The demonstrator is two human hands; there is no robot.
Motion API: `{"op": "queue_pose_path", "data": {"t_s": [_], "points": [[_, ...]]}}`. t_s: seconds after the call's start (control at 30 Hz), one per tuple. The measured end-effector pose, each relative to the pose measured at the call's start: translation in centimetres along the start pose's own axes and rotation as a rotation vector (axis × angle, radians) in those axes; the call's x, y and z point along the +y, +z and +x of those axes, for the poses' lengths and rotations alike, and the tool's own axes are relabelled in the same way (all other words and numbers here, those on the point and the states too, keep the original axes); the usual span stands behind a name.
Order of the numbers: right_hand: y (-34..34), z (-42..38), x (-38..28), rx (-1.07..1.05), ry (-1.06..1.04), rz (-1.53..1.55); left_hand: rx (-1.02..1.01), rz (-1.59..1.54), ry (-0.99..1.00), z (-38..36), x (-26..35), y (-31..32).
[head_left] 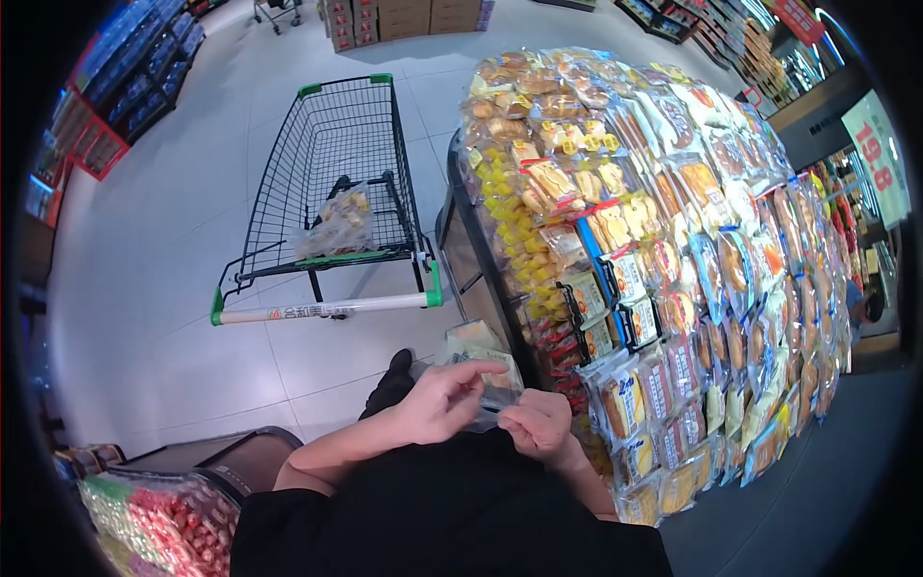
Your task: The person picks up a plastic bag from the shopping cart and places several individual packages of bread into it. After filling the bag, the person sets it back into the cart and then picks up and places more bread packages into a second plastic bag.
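In front of my black shirt, both hands are close together at a clear plastic bag (495,389) with packaged goods in its lower part. My left hand (444,399) has its index finger stretched across the bag, while its other fingers curl at the bag's top. Closed in a fist, my right hand (540,423) grips the gathered plastic at the right. The bag hangs beside the display's dark edge. Its contents are partly hidden by my fingers and blurred by the plastic.
A shopping cart (332,173) stands ahead, its white handle (336,308) towards me and a plastic bag of goods (338,223) inside. Packaged bread (615,226) is heaped on a large display at right. Red and green wrapped goods (183,519) lie at lower left. Cartons (404,17) stand farther off.
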State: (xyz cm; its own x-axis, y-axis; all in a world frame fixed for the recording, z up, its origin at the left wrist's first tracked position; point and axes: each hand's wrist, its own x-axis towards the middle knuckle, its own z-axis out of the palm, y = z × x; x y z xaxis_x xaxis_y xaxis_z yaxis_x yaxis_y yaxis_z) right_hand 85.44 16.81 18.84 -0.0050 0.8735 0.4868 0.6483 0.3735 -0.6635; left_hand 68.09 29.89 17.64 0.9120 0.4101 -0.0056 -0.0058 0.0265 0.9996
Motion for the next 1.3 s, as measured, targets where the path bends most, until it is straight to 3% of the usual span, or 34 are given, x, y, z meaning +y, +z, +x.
{"op": "queue_pose_path", "data": {"t_s": [0.1, 0.17, 0.23, 0.3, 0.4, 0.43, 0.5, 0.57, 0.63, 0.67, 0.73, 0.8, 0.87, 0.93, 1.03, 1.13, 1.2, 1.23, 1.3], "points": [[-0.1, 2.2, -0.3, -0.026, -0.047, 0.100, -0.068, 0.269, 0.149, 0.0, 0.5, -0.6], [0.1, 4.5, -0.6, -0.031, -0.086, 0.148, -0.136, 0.286, 0.117, -0.3, 0.6, -1.5], [0.6, 7.3, -1.1, -0.056, -0.195, 0.210, -0.176, 0.360, 0.232, -0.8, 0.9, -2.0], [0.3, 9.4, -1.6, -0.118, -0.243, 0.206, -0.073, 0.288, 0.242, -1.4, 1.6, -2.3], [0.1, 12.2, -1.9, -0.096, -0.297, 0.317, 0.189, 0.484, 0.279, -2.2, 3.8, -3.7], [0.3, 13.1, -1.2, -0.095, -0.307, 0.322, 0.195, 0.494, 0.279, -2.0, 4.2, -4.6], [1.5, 14.3, 0.5, 0.098, -0.238, 0.574, 0.427, 0.458, 0.410, -2.1, 4.7, -7.3], [4.2, 14.9, 2.6, 0.214, 0.084, 0.582, 0.569, 0.259, 0.373, -3.3, 5.4, -11.0], [7.8, 15.7, 5.8, 0.074, 0.318, 0.414, 0.803, 0.208, 0.429, -3.6, 5.4, -14.8], [9.9, 15.3, 7.5, 0.086, 0.332, 0.407, 0.786, 0.199, 0.423, -3.3, 5.6, -16.7], [14.6, 13.9, 10.5, -0.234, 0.164, -0.152, 0.872, 0.094, 0.446, -1.8, 6.2, -21.1], [19.5, 11.4, 14.0, -0.286, 0.224, -0.192, 0.872, 0.175, 0.424, 1.2, 5.3, -25.2], [21.7, 10.9, 14.7, -0.360, 0.285, -0.221, 0.853, 0.347, 0.418, 4.8, 3.7, -28.6], [22.8, 11.8, 15.4, -0.628, 0.550, -0.384, 0.788, 0.427, 0.377, 8.3, 1.0, -31.9], [23.4, 12.7, 15.6, -0.630, 0.654, -0.405, 0.679, 0.341, 0.171, 13.4, -7.3, -36.4], [24.2, 12.0, 16.0, -0.598, 0.683, -0.464, 0.663, 0.374, 0.112, 18.1, -16.5, -38.6], [24.1, 12.9, 15.7, -0.662, 0.735, -0.473, 0.526, 0.719, 0.011, 19.9, -23.0, -39.8], [24.0, 13.4, 15.5, -0.724, 0.783, -0.483, 0.514, 0.716, 0.010, 20.7, -25.2, -40.4], [24.1, 13.7, 15.4, -0.722, 0.836, -0.481, 0.303, 0.875, -0.207, 22.6, -28.4, -41.5]]}}
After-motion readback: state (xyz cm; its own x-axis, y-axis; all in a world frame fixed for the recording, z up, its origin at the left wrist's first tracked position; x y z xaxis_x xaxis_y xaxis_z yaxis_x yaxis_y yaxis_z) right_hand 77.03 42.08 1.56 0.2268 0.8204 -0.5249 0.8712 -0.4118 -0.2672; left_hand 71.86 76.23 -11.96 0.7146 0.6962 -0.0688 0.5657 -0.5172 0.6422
